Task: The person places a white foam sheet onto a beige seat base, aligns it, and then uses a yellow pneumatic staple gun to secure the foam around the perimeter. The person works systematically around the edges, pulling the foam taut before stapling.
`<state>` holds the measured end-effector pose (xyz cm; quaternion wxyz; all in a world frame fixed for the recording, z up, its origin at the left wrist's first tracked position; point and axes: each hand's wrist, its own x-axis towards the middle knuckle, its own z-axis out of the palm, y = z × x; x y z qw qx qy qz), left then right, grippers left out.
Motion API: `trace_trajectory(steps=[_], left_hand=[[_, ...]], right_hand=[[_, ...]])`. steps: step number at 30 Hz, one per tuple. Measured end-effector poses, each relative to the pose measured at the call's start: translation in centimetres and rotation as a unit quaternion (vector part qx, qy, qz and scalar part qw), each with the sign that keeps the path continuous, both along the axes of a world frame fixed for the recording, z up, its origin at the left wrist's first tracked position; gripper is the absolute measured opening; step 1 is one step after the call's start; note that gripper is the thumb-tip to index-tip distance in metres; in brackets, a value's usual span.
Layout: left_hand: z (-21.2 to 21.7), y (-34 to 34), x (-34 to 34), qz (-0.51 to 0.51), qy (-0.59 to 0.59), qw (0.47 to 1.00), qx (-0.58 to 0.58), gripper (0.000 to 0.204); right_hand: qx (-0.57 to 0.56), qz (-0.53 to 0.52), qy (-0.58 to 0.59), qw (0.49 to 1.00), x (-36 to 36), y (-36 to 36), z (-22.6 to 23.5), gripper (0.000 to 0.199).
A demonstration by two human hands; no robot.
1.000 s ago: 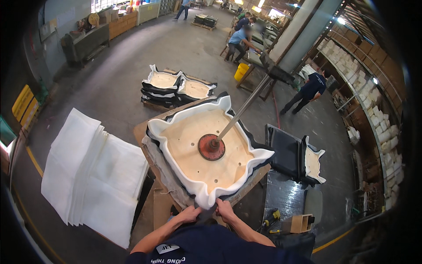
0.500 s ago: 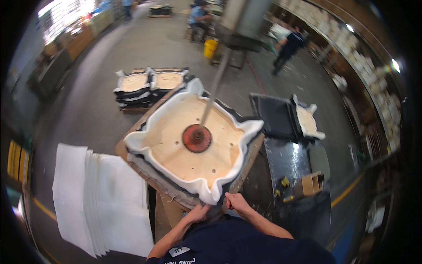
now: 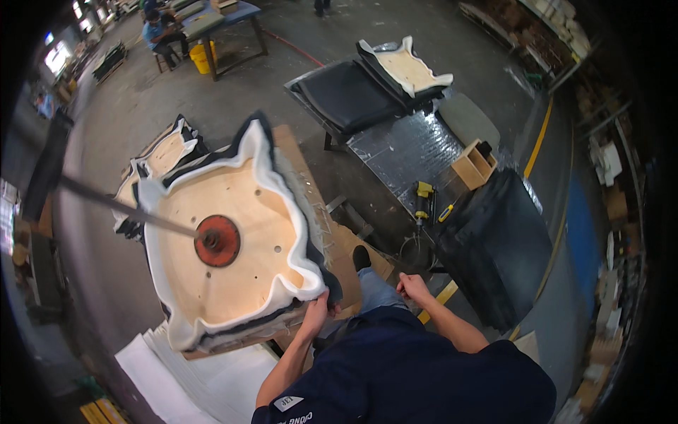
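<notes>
A wooden seat panel [image 3: 240, 191] lies on the work stand, ringed by white padding [image 3: 302, 247] and a black cover [image 3: 289, 166] whose corners stick out. A red round clamp pad [image 3: 217, 241] on a slanting rod presses on the panel's middle. My left hand [image 3: 319, 314] is closed on the black cover at the near right corner, below the white padding; some fingertips are hidden. Off to the right, apart from the seat, my right hand [image 3: 415, 288] has curled fingers, and nothing shows in it.
On the side table [image 3: 385, 159] are a yellow-black air tool [image 3: 422, 201], a yellow-handled tool [image 3: 445, 213], an open wooden box [image 3: 474, 167] and black covers [image 3: 498, 247]. White sheets [image 3: 205, 381] lie at lower left. A person [image 3: 159, 35] sits near a yellow bucket [image 3: 203, 58].
The view has swung right, so the seat appears further left. My right hand has left the seat's corner and moved right; my left hand stays at that corner.
</notes>
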<state>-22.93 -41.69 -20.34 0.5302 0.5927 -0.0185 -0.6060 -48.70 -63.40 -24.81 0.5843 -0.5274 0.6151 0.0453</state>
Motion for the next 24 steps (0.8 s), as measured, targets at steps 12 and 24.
trace_trajectory(steps=[12,24], left_hand=[[5.2,-17.8,2.9,0.205,0.014,0.979,-0.013,0.054],[9.9,-1.5,10.2,0.045,-0.486,0.752,0.444,0.054]], right_hand=[[-0.053,0.030,0.062,0.996,-5.9,-18.3,-17.6,0.054],[-0.218,-0.045,0.219,0.950,2.9,-35.4,-21.2,0.073]])
